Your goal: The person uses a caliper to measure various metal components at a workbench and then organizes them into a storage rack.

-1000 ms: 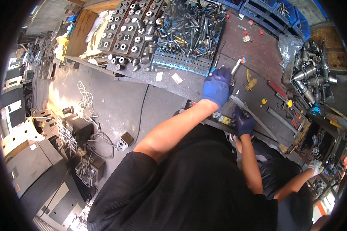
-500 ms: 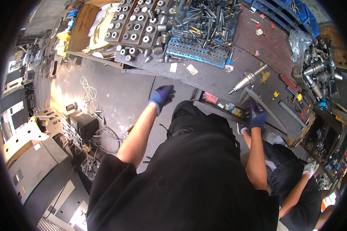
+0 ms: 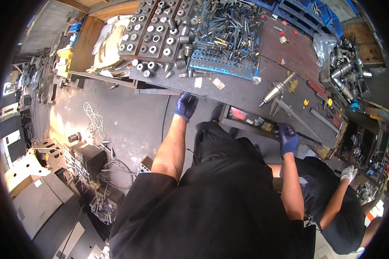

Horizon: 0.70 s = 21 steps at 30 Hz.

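My left hand [image 3: 186, 105], in a blue glove, reaches up to the front edge of the dark workbench [image 3: 237, 93], fingers spread against it and holding nothing. My right hand [image 3: 286, 139], also in a blue glove, is closed over the front edge of an open drawer [image 3: 246, 117] under the bench; small items lie inside. A cone-shaped metal tool holder [image 3: 277, 89] lies on the bench top between my hands, apart from both.
Trays of metal collets [image 3: 160, 34] and a blue rack of cutters [image 3: 224, 64] fill the bench's back. More steel holders [image 3: 343, 71] are piled at right. A co-worker in dark clothes, white glove [image 3: 346, 172], crouches at lower right. Cables and boxes [image 3: 86, 155] sit on the floor at left.
My left hand let go of the tool holder, now lying on the bench, dropped away, then rose again to the bench's front edge. My right hand stayed at the drawer.
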{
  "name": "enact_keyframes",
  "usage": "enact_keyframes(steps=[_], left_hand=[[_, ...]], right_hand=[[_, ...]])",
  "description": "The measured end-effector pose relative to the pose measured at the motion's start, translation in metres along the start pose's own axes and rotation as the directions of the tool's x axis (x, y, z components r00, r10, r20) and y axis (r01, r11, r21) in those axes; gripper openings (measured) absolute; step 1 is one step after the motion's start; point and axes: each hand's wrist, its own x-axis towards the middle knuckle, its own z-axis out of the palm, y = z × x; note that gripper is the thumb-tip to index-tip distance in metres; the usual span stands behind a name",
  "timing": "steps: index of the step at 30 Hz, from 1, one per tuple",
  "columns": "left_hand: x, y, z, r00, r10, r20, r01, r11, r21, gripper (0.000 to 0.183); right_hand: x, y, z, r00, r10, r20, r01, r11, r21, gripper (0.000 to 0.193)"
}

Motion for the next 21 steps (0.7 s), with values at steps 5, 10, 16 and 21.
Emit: enact_keyframes(steps=[5,10,16,21], left_hand=[[0.022,-0.005,-0.001,0.999,-0.018,0.045,0.020,0.998,-0.061,0.015],[0.014,0.001,0.007,0.954,-0.019,0.298,0.013,1.000,0.024,0.025],[-0.033,-0.007,-0.013,0.975,0.068,0.210,-0.061,0.997,-0.041,0.042],[-0.106,-0.013,-0.037,0.984,0.075,0.162,-0.076,0.997,-0.005,0.039]], right_hand=[[-0.029,0.021,-0.011,1.000,-0.004,0.028,0.004,1.000,-0.030,0.018],[-0.080,0.043,-0.037,0.999,-0.016,0.049,0.012,0.996,0.091,0.016],[-0.138,0.098,-0.088,1.000,-0.015,0.012,0.015,0.998,-0.061,0.018],[-0.167,0.147,-0.093,0.996,-0.089,0.011,0.089,0.993,-0.082,0.014]])
